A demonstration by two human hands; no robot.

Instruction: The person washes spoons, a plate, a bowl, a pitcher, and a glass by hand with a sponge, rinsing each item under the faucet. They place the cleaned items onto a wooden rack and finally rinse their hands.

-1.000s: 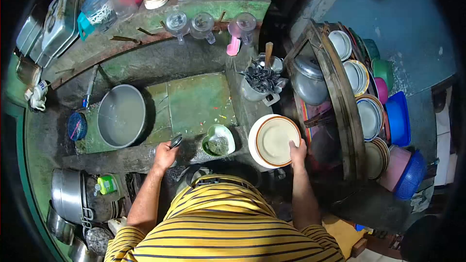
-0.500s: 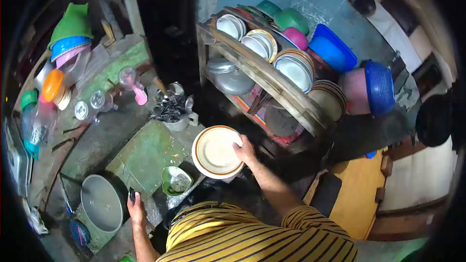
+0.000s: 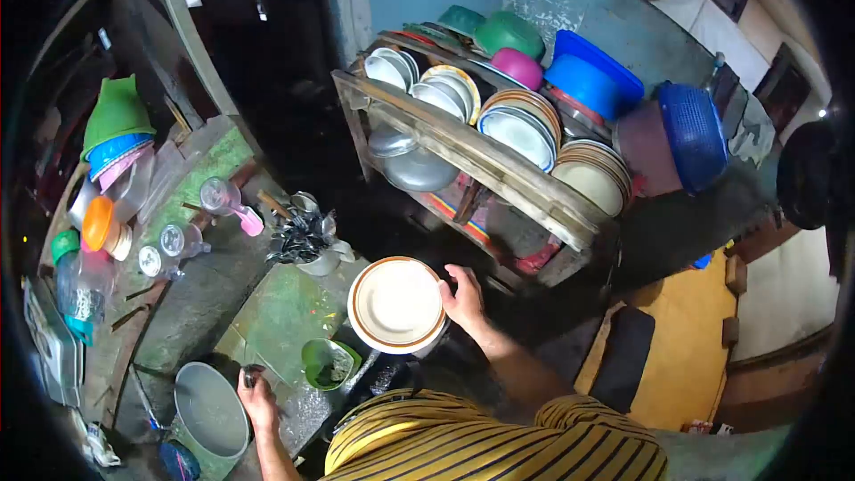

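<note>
My right hand (image 3: 463,301) is at the right rim of a cream plate (image 3: 396,305) with a brown band, its fingers bent round the edge. Another pale rim shows beneath this plate, so there may be more than one. Down at the left, my left hand (image 3: 259,403) is closed on a small dark thing (image 3: 254,374) that I cannot make out. Close by on its left sits a wide grey basin (image 3: 242,432). A green bowl (image 3: 312,365) with something pale inside lies between my two hands. Above it, a pot (image 3: 325,264) is packed with cutlery (image 3: 301,236).
A wooden rack (image 3: 481,169) holds stacked plates (image 3: 517,135), lidded metal pots and coloured basins. A blue colander (image 3: 697,138) stands at its right. Along the left ledge are plastic jars (image 3: 178,239), an orange bowl (image 3: 97,223) and nested tubs (image 3: 116,120).
The whole view has shifted as my head moved. My right thumb has slid back from over the plate to its rim. My left hand stays beside the basin.
</note>
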